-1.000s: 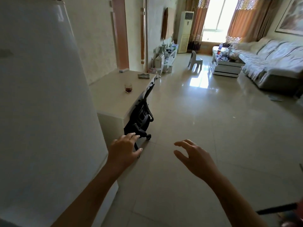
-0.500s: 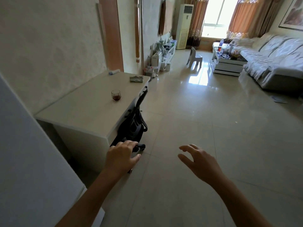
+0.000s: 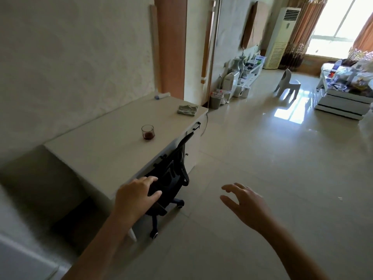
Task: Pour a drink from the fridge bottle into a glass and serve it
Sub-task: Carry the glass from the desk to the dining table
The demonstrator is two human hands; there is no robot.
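view swung off the white fridge panel (image 3: 18,257) since 1 s ago: filled the left half of frame then, now only a sliver at bottom-left, behind and left of the left hand (image 3: 134,197). desk (image 3: 105,150) now fully exposed ahead-left of that hand; was half hidden before.

left hand: fingers loosely spread and extended, nothing held; fingertips overlap the black office chair (image 3: 171,178) in view, contact w/ chair cannot be confirmed. same posture as 0.5 s ago, carried fwd toward the desk edge.

right hand (image 3: 244,207): open, fingers splayed and slightly bent, thumb apart, nothing held, over bare floor tile. little changed across the three frames.

glass (image 3: 148,132): upright on the desk, ahead of and beyond the left hand, well apart from it, well left of the right hand. dark red liquid in the bottom part, so pour judged already done. no bottle in view; judged put away, not verifiable.

folded cloth (image 3: 187,110) further along the desk past the glass, not touching it.

meaning for task: judged in the serve phase, moving from fridge to desk w/ both hands free. remaining: reach past the chair back, take the glass, carry it level. risk: chair stands btwn left hand and desk edge, could snag the reach.
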